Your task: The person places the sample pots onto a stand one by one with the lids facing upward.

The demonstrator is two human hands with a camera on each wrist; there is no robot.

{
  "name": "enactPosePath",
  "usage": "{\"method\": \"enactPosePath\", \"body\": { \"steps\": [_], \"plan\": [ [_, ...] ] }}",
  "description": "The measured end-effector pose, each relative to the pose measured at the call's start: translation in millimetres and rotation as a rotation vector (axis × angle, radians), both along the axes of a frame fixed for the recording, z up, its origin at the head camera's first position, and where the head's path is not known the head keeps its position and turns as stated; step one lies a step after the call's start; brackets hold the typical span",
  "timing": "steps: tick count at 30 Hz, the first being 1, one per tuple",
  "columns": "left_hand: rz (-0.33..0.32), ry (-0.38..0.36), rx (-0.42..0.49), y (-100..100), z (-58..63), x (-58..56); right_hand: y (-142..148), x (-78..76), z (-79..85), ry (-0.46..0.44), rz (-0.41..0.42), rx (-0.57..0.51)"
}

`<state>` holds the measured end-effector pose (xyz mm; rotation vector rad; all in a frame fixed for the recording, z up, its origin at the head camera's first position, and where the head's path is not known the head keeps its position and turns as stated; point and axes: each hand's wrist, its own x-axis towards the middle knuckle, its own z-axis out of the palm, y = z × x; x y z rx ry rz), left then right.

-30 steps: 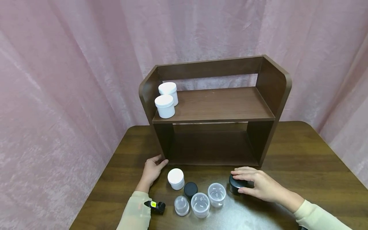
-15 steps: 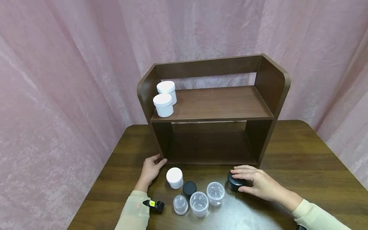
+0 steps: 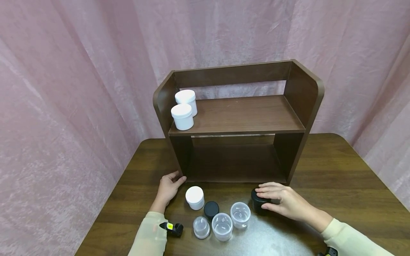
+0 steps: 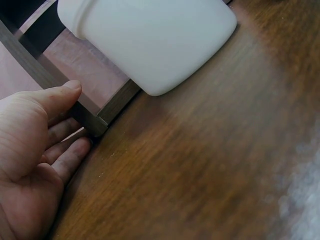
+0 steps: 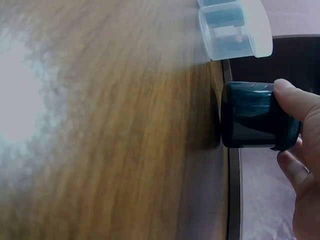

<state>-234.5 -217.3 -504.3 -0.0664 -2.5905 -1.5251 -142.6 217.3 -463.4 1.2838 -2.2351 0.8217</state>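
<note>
My left hand pinches the lower left front corner of a brown wooden shelf, thumb on one side of the upright and fingers on the other in the left wrist view. Beside it on the table stands a white lidded jar. At the shelf's lower right front, my right hand grips a black jar near its lid between thumb and fingers. The jar's base is close over the table in the right wrist view. In the head view, the fingers hide the jar's right part.
On the shelf's upper board, at the left end, two white jars stand one behind the other. Between my hands are a smaller black-topped jar and three clear plastic containers. A pink curtain hangs behind the table.
My right hand and the black jar have shifted slightly left, and the jar shows taller in the head view. My left hand keeps its place on the shelf corner.
</note>
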Motion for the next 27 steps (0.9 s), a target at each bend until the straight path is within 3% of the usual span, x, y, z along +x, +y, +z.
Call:
{"method": "enactPosePath", "body": {
  "steps": [6,17,27],
  "plan": [
    [-0.004,0.0,-0.002,0,-1.6,-1.4,-3,-1.2,-0.8,0.007,-0.009,-0.025],
    [-0.006,0.004,0.0,1,1.6,0.5,-7,-1.5,-3.9,-0.066,-0.013,-0.097],
    [-0.004,-0.001,0.004,1,0.2,0.4,-9,-1.4,7.4,-0.093,-0.023,-0.165]
  ]
}}
